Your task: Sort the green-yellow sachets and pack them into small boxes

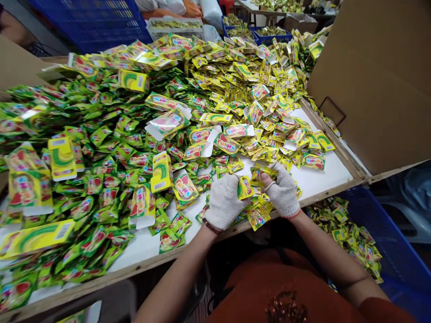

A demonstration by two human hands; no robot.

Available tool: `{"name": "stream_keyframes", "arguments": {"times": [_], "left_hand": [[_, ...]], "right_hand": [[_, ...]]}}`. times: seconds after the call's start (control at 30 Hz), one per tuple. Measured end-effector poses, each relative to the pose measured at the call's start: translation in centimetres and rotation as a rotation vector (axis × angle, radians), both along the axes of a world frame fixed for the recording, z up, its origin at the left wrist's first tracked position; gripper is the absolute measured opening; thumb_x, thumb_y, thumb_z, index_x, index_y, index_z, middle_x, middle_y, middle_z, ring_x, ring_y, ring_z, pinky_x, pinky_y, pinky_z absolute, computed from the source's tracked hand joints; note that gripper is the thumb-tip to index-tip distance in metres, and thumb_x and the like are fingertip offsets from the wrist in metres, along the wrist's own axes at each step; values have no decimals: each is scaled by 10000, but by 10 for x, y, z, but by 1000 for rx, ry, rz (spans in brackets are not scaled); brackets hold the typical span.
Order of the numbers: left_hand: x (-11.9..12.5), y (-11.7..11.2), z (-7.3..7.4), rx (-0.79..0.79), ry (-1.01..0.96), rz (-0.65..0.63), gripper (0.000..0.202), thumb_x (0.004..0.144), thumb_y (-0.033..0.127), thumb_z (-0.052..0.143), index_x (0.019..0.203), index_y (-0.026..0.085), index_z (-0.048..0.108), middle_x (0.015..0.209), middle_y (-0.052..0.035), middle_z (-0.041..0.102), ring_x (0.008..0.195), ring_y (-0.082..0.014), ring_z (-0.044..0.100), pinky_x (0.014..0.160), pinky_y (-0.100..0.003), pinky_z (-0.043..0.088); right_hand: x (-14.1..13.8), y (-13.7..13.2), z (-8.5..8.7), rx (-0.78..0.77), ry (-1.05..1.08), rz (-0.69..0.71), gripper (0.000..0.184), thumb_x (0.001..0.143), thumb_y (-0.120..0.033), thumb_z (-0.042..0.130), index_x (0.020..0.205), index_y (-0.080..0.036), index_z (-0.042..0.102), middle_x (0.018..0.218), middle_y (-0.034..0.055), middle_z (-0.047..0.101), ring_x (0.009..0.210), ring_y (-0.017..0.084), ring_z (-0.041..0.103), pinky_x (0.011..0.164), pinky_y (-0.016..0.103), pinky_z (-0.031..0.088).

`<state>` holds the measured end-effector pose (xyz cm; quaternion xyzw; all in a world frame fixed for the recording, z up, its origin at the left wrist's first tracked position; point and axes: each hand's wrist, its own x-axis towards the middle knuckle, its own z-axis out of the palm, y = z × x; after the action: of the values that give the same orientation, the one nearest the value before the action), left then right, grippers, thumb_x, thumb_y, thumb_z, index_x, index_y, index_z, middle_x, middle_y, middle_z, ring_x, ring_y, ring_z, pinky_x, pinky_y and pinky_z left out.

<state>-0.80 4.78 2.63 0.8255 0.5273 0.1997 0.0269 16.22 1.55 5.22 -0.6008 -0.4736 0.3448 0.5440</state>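
Observation:
My left hand (pixel 224 202), in a white knit glove, is closed around a small yellow-and-green box (pixel 245 187) near the table's front edge. My right hand (pixel 283 190), gloved the same way, is closed on a yellow candy packet (pixel 257 176) beside the box. More yellow packets (pixel 258 217) lie below and between the hands, some over the wooden edge. Behind them are printed boxes (pixel 226 142), several with raised flaps. Green packets (pixel 171 240) with a red fruit picture lie to the left of my left hand.
A large heap of green packets (pixel 111 134) covers the table's left side, and yellow packets (pixel 229 76) pile up behind. A big cardboard box (pixel 373 89) stands at right. Below the edge, a blue crate (pixel 387 251) holds packets. More crates (pixel 175 29) stand at the back.

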Motion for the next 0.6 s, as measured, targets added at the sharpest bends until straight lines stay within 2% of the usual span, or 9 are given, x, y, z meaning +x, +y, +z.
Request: {"name": "stream_keyframes", "arguments": {"times": [0.07,0.13,0.2,0.27,0.37,0.43,0.47,0.53,0.6], "left_hand": [[2,-1,0,-5,-24,25,496,716,538,699,1008,161,564,947,-143,627,889,-322,596,786,-414,442],[3,-2,2,-57,-94,18,503,709,551,706,994,158,572,957,-140,625,895,-314,590,789,-408,444],[1,-2,6,-183,-228,-49,462,732,546,695,966,162,589,945,-117,629,876,-284,590,774,-385,455],[-2,-2,12,-398,-411,-171,386,768,529,674,916,177,615,888,-71,640,814,-235,590,728,-343,467],[-8,0,23,-768,-685,-374,331,754,514,705,851,200,664,767,-19,645,731,-198,595,676,-307,491],[-10,4,30,-978,-750,-494,333,703,516,754,815,211,684,721,-17,645,741,-218,616,704,-334,521],[-10,5,33,-1044,-741,-534,337,689,521,766,813,217,690,721,-23,650,774,-238,631,737,-357,534],[-9,7,37,-1018,-681,-528,370,688,531,766,884,225,694,798,-43,676,885,-281,648,819,-405,539],[-7,5,39,-735,-606,-381,508,677,524,783,1067,219,671,994,-87,692,1037,-328,628,916,-460,510]], "right_hand": [[2,-1,-5,22,-86,-23,419,853,-507,634,1163,-225,606,1116,88,675,813,198,658,600,284,587],[5,-1,-5,-3,-76,-14,416,846,-502,644,1149,-219,604,1094,86,679,779,190,658,585,284,587],[8,-2,-1,-41,19,-8,431,839,-522,645,1139,-218,589,1069,73,681,694,160,647,537,272,580],[11,-3,7,-59,134,14,458,819,-546,662,1128,-220,574,1050,63,683,651,141,638,500,254,570],[18,-5,21,-101,222,232,471,773,-548,716,1082,-217,586,992,51,690,657,141,643,486,236,562],[22,-6,26,-151,193,436,441,770,-530,729,1038,-205,600,921,35,685,624,131,630,484,237,560],[23,-5,27,-162,161,487,425,774,-521,728,1021,-199,602,887,25,676,597,122,618,476,235,555],[22,-4,25,-150,110,452,406,787,-514,713,1005,-194,594,852,11,658,555,105,595,455,221,535],[20,-1,19,-124,121,305,421,790,-528,700,1028,-201,585,872,11,662,536,94,586,439,205,517]]}}
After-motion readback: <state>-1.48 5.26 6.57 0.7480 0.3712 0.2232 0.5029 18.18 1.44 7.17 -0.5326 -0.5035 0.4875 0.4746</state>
